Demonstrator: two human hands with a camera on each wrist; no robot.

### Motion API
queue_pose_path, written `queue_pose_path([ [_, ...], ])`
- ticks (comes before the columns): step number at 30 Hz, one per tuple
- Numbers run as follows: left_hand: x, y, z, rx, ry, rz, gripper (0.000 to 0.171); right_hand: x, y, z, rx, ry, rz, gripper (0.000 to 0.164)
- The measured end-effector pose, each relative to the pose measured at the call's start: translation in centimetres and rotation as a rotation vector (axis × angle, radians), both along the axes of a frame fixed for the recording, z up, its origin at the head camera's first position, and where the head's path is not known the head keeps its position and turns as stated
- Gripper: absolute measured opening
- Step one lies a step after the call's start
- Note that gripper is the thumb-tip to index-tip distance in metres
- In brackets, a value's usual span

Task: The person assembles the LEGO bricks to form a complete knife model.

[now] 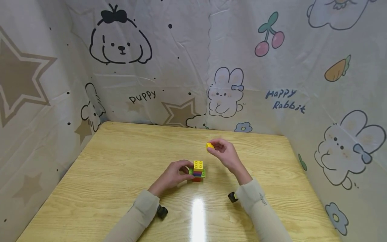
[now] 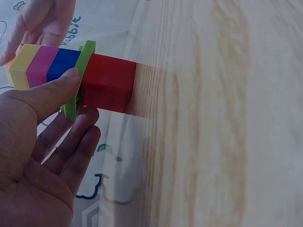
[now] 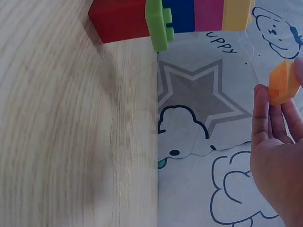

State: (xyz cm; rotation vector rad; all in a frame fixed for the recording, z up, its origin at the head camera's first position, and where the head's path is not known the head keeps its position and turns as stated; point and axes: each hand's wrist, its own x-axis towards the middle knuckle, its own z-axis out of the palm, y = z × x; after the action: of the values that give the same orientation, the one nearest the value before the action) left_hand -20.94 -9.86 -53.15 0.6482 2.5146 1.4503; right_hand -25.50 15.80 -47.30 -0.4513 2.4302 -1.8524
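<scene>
A stack of toy building bricks (image 1: 198, 165) stands upright on the table. From the bottom it runs red (image 2: 108, 85), a wider green plate (image 2: 86, 59), blue (image 2: 64, 62), pink and yellow. The left hand (image 1: 174, 173) holds the stack from its left side, thumb along the blue brick and green plate, other fingers partly behind. Between thumb and fingertips, the right hand (image 1: 225, 154) pinches a small yellow brick (image 1: 209, 146), raised to the right of the stack and beyond it. That brick looks orange in the right wrist view, with its hollow side partly visible.
The wooden table (image 1: 121, 151) is bordered at the back and sides by a hanging cloth (image 1: 181, 74) printed with cartoon animals. Black wrist devices (image 1: 162, 212) show at both cuffs. A bright light reflection lies on the tabletop in front of the stack.
</scene>
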Motion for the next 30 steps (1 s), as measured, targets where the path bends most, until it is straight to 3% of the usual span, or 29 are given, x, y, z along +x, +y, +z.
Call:
queue_pose_path([
  [10,0.2,-0.1,-0.2,-0.014,-0.034,0.014,0.032,1.1,-0.2,-0.4,-0.007,0.032,0.106,0.032],
  [21,-0.2,-0.3,-0.3,0.001,0.016,-0.031,0.032,1.8,-0.6,-0.4,-0.036,0.073,0.078,0.031],
  [30,-0.1,-0.3,-0.1,0.022,0.031,-0.036,0.032,2.6,-1.2,-0.1,0.058,0.142,0.073,0.028],
])
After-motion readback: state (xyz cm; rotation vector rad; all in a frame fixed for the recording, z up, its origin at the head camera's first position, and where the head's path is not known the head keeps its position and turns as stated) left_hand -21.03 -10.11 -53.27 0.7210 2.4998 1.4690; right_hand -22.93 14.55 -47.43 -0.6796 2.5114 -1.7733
